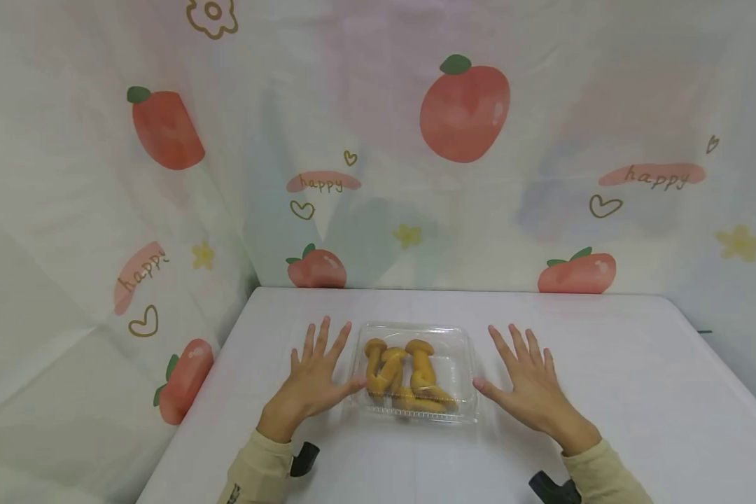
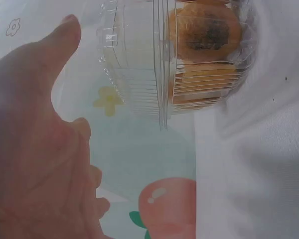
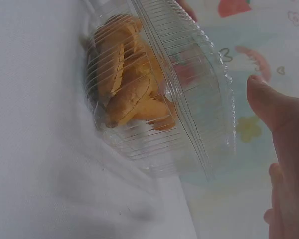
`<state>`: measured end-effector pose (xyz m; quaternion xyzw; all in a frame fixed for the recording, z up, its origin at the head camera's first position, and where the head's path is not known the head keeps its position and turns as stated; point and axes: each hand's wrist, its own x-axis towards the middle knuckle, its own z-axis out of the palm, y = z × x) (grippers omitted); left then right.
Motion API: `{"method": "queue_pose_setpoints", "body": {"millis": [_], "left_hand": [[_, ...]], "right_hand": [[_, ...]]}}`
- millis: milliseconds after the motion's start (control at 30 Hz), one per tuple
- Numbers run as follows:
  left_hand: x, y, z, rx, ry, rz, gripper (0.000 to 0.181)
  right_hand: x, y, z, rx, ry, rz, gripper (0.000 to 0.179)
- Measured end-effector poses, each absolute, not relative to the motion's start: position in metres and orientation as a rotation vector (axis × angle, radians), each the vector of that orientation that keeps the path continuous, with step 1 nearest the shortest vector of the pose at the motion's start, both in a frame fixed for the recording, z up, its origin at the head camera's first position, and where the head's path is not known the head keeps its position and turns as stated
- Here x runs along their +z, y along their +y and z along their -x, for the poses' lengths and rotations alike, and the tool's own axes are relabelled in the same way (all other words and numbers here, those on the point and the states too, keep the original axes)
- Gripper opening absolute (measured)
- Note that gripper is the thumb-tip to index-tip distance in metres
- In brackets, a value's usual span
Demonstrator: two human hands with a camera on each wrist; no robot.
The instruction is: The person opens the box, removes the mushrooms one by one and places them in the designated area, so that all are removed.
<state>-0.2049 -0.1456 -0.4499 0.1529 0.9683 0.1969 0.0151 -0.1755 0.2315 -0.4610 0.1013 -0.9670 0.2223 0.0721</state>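
Observation:
A clear plastic clamshell box [image 1: 460, 364], its lid down, sits on the white table with several yellow-brown mushrooms [image 1: 387, 371] inside. My left hand [image 1: 311, 381] is spread flat at the box's left side, its thumb tip close to the edge; whether it touches cannot be told from above. To the right, my right hand [image 1: 529, 392] has its fingers fanned out, the thumb pointing at the box. In the left wrist view a gap separates the left hand [image 2: 35, 134] from the box [image 2: 134, 59]. The right wrist view likewise shows the right hand [image 3: 289, 134] apart from it.
The white-covered table [image 1: 378, 469] ends at the back against a hanging cloth [image 1: 378, 105] printed with fruit, hearts and "happy". Another cloth side [image 1: 69, 280] borders the left. Dark wrist devices [image 1: 305, 460] show below both cuffs.

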Motion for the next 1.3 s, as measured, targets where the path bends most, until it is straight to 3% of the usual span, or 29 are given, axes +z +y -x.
{"method": "queue_pose_setpoints", "body": {"millis": [600, 1000, 1300], "left_hand": [[-0.451, -0.156, 0.208, 0.765, 2.725, -0.637, 0.117], [-0.454, -0.162, 0.210, 0.850, 2.637, -0.740, 0.109], [-0.456, -0.160, 0.208, 0.794, 2.667, -0.751, 0.106]], "right_hand": [[-0.470, 0.229, 0.172, 0.966, -2.907, -0.552, 0.084], [-0.478, 0.229, 0.171, 1.128, -2.963, -0.663, 0.114], [-0.479, 0.234, 0.175, 1.173, -2.969, -0.697, 0.115]]}}
